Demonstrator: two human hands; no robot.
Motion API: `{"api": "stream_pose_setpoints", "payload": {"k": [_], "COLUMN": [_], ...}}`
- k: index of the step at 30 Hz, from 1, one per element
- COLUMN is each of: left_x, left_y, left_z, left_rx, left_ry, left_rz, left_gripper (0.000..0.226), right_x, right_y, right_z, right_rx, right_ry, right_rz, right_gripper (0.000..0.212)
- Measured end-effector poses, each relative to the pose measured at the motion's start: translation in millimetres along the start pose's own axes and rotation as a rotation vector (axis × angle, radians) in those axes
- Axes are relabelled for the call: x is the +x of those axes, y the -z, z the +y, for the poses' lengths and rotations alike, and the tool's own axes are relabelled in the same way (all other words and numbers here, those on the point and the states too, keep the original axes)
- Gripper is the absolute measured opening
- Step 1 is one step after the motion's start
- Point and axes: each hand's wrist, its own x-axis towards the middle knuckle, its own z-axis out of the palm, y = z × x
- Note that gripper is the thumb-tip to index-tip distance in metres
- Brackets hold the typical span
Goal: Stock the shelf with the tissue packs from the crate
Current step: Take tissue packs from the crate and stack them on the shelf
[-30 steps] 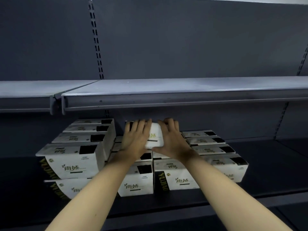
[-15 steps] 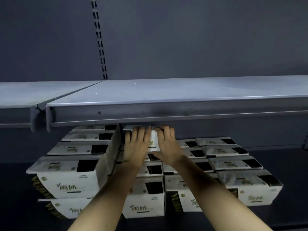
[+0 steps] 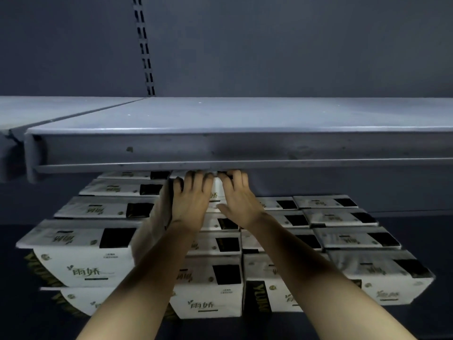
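Left hand [image 3: 190, 201] and right hand [image 3: 239, 198] flat, fingers straight, pressed on pack [image 3: 215, 192]; grip apart, clamped on nothing, seating it deep at stack's rear under upper shelf [image 3: 220, 148].

Both hands, the left hand [image 3: 190, 202] and right hand [image 3: 239, 201], push the tissue pack [image 3: 217, 193] deeper toward the frame's centre, fingertips now under the upper shelf [image 3: 245, 148], whose edge looms lower and larger.

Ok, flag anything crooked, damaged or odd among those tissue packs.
Nothing stands out. The tissue packs sit in straight rows, undamaged. The left hand and right hand press one pack toward the back, under the upper shelf.
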Motion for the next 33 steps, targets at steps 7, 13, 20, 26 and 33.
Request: {"api": "stream_pose_setpoints", "payload": {"k": [7, 13, 20, 26, 33], "left_x": [2.0, 6.0, 1.3, -13.6, -66.1], "left_y": [1.8, -1.3, 22.4, 56.1, 89.2], "left_z": [-0.5, 1.1, 10.9, 10.0, -3.6], "left_rx": [-0.027, -0.069, -0.151, -0.246, -0.542], "left_ry": [0.003, 0.007, 0.003, -0.067, -0.063], "left_rz": [-0.069, -0.066, -0.160, -0.062, -0.065], "left_gripper": [0.079, 0.081, 0.077, 0.066, 0.056], "right_x": [4.6, 6.5, -3.8, -25.5, -76.9], "right_y": [-1.8, -7.0, 3.2, 31.9, 67.0], "right_z": [7.8, -2.6, -15.4, -29.0, -58.4], "right_rx": [0.067, 0.014, -0.110, -0.116, -0.065], "right_ry": [-0.019, -0.091, -0.158, -0.184, -0.214], "right_rz": [-0.038, -0.004, 0.052, 0.093, 0.127], "right_gripper": [0.065, 0.064, 0.075, 0.075, 0.064]}}
